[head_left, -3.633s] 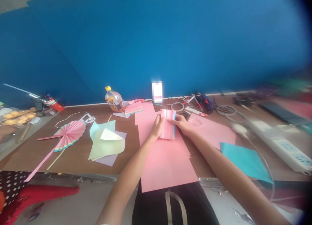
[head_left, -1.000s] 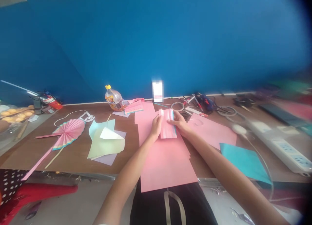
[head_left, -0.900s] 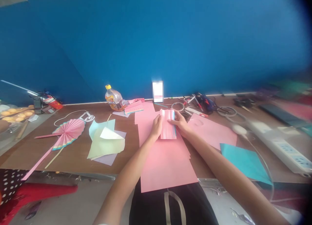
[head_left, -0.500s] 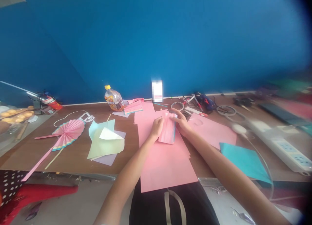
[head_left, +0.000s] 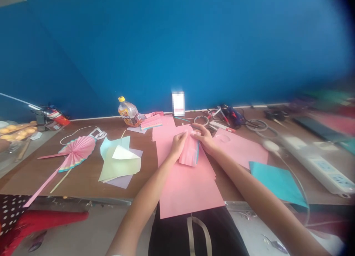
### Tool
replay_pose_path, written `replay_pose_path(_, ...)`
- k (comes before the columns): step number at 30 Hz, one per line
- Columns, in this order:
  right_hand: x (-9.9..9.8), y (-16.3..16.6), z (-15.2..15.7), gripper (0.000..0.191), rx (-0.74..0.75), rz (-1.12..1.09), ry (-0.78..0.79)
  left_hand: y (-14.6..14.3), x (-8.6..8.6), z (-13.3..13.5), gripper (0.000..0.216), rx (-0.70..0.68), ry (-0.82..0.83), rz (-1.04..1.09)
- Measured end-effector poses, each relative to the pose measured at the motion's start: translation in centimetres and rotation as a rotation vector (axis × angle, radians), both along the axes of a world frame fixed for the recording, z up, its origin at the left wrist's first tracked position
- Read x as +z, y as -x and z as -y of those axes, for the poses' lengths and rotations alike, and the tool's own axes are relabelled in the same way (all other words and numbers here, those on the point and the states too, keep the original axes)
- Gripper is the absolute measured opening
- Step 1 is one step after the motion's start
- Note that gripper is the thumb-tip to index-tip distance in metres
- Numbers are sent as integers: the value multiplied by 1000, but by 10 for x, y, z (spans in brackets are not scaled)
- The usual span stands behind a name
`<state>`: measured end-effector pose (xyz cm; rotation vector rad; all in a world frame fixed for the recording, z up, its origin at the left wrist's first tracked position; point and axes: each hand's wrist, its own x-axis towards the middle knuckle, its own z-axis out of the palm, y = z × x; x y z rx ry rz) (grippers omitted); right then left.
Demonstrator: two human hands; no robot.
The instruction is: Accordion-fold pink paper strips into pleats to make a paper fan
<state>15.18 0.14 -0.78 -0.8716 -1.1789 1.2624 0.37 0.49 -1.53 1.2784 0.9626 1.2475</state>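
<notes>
Both my hands grip a small folded piece of pink paper (head_left: 189, 155) with a blue strip along its right edge. My left hand (head_left: 179, 143) pinches its upper left side, fingers closed. At the upper right, my right hand (head_left: 204, 137) holds it with thumb in front and fingers curled behind. Beneath lie large pink sheets (head_left: 191, 197), reaching past the table's front edge. To the left rests a finished-looking pleated pink paper fan (head_left: 79, 149) with a blue and yellow border and long pink strips.
Pale green paper (head_left: 120, 167) lies left of the pink sheets. A yellow-capped bottle (head_left: 129, 113) stands behind. Tape rolls (head_left: 201, 120) and scissors sit at the back right. A teal sheet (head_left: 277, 180), a cable and a white power strip (head_left: 324, 171) are on the right.
The folded pink paper tilts slightly and its lower end has shifted a little down and left. Both hands keep their hold, with the fingers slightly shifted.
</notes>
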Motion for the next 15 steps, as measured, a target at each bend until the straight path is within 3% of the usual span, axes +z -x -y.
replay_pose_path(3,0,0,0,57,8,-21,6,3,2,0,46,70,-13,-37)
replay_pose_path(15,-3,3,0,61,52,-37,-11,1,-5,-3,39,18,-93,-62)
